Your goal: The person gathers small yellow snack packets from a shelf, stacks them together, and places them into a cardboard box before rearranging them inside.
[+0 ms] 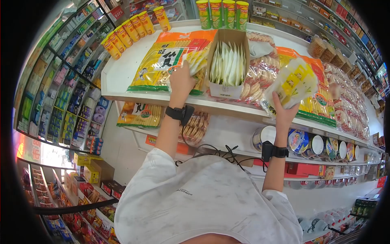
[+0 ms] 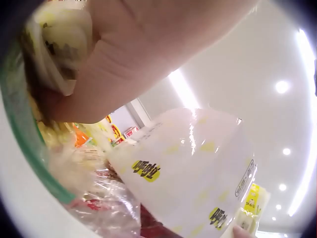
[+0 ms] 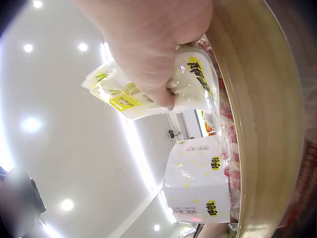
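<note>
Sachets (image 1: 199, 62) pinched, right of left hand (image 1: 182, 80) | pouches (image 1: 298, 80) gripped, jutting beyond right hand (image 1: 285, 112) | box (image 1: 226, 90) between

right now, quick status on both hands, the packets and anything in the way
Left hand holding packets above snack bag. Right hand holding more packets. Box of upright packets between hands, nothing seen covering it.

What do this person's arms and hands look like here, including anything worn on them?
The left hand and right hand wear no gloves. Each wrist has a black strap carrying a small black camera, with thin black cables near the chest. The forearms are uncovered; the short-sleeved shirt is white with faint grey mottling and small dark lettering.
</note>
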A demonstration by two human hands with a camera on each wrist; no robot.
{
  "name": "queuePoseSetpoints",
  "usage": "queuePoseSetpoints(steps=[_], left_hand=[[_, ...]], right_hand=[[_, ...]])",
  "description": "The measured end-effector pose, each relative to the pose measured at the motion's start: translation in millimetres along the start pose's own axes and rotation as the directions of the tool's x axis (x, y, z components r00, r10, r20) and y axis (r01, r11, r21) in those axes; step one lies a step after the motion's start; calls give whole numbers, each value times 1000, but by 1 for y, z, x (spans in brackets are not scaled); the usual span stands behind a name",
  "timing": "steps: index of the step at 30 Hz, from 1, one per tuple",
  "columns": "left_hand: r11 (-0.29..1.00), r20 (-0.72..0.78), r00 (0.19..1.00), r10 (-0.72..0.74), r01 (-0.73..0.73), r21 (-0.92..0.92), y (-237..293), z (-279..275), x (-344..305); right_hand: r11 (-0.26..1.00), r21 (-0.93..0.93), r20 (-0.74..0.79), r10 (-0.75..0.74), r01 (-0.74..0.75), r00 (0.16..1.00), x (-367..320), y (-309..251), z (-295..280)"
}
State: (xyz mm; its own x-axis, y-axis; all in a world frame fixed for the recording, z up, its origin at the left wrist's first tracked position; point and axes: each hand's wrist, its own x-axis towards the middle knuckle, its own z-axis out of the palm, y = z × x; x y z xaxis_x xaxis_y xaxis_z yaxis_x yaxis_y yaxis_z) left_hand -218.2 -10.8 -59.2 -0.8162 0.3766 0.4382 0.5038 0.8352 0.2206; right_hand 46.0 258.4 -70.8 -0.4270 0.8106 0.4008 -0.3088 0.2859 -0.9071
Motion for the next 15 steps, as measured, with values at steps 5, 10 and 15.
queuePoseSetpoints(steps=[5, 10, 15], left_hand=[[958, -216, 966, -143, 80, -276, -20, 2, -11], [228, 39, 862, -506, 177, -958, -57, -5, -13], [-583, 377, 869, -319, 133, -801, -61, -16, -34]], right_hand=[[1000, -24, -15, 15, -16, 1000, -1, 1, 1], [1000, -13, 11, 11, -11, 1000, 0, 5, -1], [1000, -16, 3, 14, -14, 1000, -2, -1, 1]])
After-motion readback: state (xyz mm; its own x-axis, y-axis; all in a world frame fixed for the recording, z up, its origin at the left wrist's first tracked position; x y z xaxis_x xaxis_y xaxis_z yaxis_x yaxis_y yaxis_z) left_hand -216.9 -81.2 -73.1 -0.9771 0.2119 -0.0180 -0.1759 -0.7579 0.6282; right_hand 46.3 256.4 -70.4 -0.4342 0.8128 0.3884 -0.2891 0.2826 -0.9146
